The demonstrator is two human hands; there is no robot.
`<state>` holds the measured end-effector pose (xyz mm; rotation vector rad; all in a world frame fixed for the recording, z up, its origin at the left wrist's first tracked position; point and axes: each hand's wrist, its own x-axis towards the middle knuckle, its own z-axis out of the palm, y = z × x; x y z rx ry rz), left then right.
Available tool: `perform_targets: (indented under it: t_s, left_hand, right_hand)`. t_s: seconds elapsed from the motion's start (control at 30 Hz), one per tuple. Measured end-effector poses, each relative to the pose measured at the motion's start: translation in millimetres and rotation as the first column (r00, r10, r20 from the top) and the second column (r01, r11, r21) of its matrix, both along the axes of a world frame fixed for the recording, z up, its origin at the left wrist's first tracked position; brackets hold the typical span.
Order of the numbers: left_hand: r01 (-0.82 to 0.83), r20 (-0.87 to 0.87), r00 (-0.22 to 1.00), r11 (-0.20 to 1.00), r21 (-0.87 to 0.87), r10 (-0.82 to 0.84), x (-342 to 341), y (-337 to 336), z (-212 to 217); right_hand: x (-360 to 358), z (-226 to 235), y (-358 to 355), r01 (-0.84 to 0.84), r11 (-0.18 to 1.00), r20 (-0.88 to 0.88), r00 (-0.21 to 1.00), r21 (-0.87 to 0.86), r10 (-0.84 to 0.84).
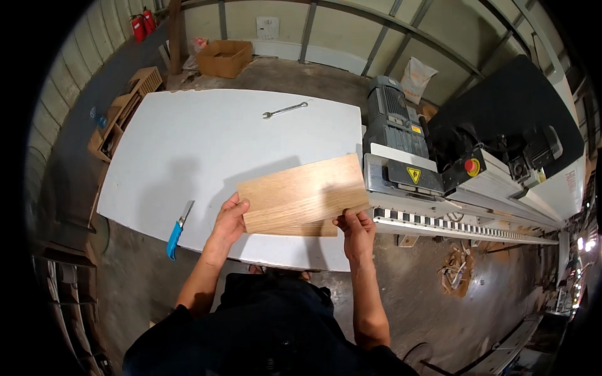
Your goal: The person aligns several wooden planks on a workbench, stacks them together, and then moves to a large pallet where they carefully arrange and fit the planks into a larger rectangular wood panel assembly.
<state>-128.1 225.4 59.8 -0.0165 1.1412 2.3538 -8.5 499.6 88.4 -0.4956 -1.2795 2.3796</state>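
A light brown wooden board is held up over the front of the white table, tilted with its right end higher. My left hand grips its lower left corner, thumb on the face. At the lower right corner, my right hand pinches the edge between thumb and fingers. Beneath it, partly hidden, a second wooden board shows along the table's front edge. Left of my left hand lies a utility knife with a blue handle, its blade pointing away from me.
A combination wrench lies at the back of the white table. Along the right stands a machine with a grey motor, a red stop button and a roller rail. A cardboard box sits on the floor behind.
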Motion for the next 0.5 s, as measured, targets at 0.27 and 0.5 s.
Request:
perform_targets:
  t_s: [0.27,0.5]
  left_hand:
    - [-0.063,-0.072,0.995,0.998,0.029,0.065,-7.7,-30.5,2.8]
    - [-0.112,-0.115,0.987,0.994,-0.004,0.111,-4.3,-35.7,4.5]
  right_hand:
    - [-16.2,59.9,-1.0,-0.073,0.934,0.004,0.997,0.351,0.077]
    - [-23.9,58.7,-9.0,0.047,0.923,-0.004,0.999,0.381,-0.050]
